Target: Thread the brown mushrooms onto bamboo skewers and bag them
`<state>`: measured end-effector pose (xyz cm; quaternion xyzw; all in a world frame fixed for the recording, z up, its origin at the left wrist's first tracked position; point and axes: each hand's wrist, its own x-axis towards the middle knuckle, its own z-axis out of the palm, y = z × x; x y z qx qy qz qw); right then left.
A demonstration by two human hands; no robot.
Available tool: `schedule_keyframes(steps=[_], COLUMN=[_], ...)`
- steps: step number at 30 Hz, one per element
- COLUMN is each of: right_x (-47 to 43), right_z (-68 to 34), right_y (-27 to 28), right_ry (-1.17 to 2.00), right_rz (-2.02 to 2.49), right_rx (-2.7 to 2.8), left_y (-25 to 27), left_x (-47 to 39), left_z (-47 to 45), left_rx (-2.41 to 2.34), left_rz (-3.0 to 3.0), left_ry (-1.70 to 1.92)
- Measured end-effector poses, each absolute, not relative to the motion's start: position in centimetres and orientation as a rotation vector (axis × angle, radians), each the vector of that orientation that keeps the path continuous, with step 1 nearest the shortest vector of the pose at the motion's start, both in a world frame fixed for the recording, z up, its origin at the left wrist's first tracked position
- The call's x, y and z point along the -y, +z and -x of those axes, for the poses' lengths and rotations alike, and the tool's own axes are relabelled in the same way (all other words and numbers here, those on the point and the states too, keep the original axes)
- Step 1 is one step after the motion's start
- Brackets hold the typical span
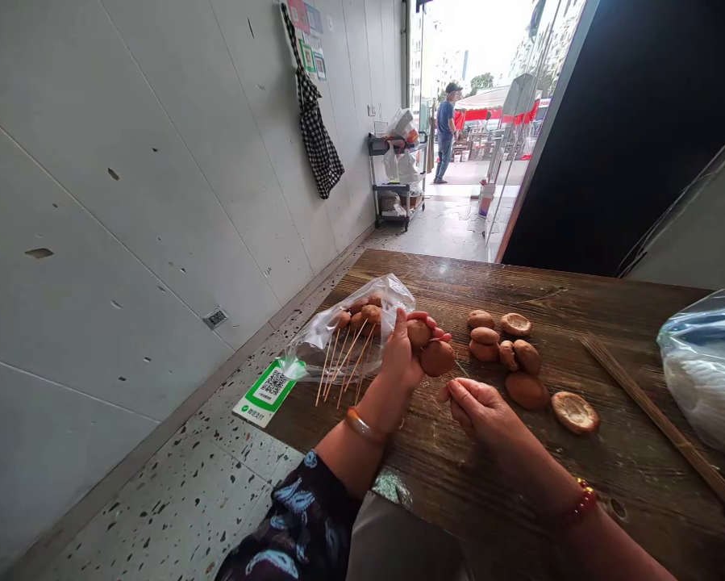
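My left hand (pixel 403 349) is closed around two brown mushrooms (pixel 438 357), one in front of the other, just above the table. The fingertips of my right hand (pixel 477 407) are pinched together a little to the right of them. A thin pale line shows by those fingertips, apparently a bamboo skewer (pixel 460 368), mostly hidden. Left of my left hand, several skewered mushrooms (pixel 371 313) lie in a clear plastic bag (pixel 314 331), their sticks (pixel 336 367) poking out towards me. Several loose mushrooms (pixel 527 390) rest to the right, some cap up, some showing pale undersides.
A bundle of thin sticks (pixel 652 411) lies across the right of the wooden table (pixel 447 278). Beside it sits a clear bag with white contents (pixel 706 387). A green-framed QR card (pixel 271 391) is at the left edge. Beyond stand a cart (pixel 398 187) and a person (pixel 445 133).
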<state>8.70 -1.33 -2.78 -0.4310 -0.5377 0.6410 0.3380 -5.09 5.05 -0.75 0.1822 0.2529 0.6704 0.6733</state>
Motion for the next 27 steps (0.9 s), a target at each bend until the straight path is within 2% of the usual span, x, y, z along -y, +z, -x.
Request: schedule_keyframes(steps=[9, 24, 27], right_x=[1.5, 1.0, 1.0], right_z=[-8.1, -8.3, -8.6], right_y=[-3.4, -3.9, -3.7], right_ry=[1.632, 1.741, 1.677], right_rz=[1.172, 1.199, 1.201], right_rx=[1.385, 1.341, 1.427], left_y=[0.1, -1.1, -1.7], left_x=[-4.4, -4.7, -5.0], left_z=[4.6, 4.4, 4.7], left_rx=[-0.623, -0.613, -0.579], left_rz=[-0.414, -0.418, -0.415], left_ry=[1.503, 1.498, 1.468])
